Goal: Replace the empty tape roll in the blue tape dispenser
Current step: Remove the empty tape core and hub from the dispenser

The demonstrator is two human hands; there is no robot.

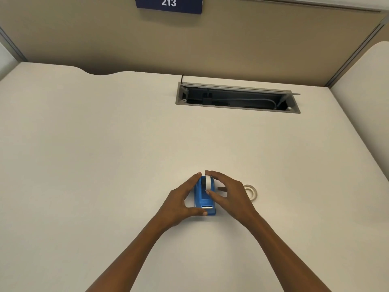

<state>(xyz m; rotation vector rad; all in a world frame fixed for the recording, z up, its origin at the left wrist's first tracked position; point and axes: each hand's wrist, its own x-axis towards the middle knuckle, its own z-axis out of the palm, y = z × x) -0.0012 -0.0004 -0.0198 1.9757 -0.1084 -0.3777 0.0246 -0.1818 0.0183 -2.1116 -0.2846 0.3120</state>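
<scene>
hands: left [181,202], right [229,194] | half-hide blue dispenser [203,202] | spare roll [251,191] part-covered

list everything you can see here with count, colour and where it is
tape dispenser: 1, blue, on the desk near the front middle, between both hands
roll in the dispenser: 1, white, sitting upright in the top of the dispenser
spare tape roll: 1, clear to whitish, lying flat on the desk just right of the right hand
small dark object: 1, brown, on the desk behind the right hand, too hidden to identify
desk: 1, off-white, fills most of the view
cable hatch: 1, grey, lid open, far right part of the desk, cables inside
number sign: 1, dark blue with white 213, on the beige partition
left hand: 1, holding the dispenser's left side
right hand: 1, fingertips on the white roll
</scene>
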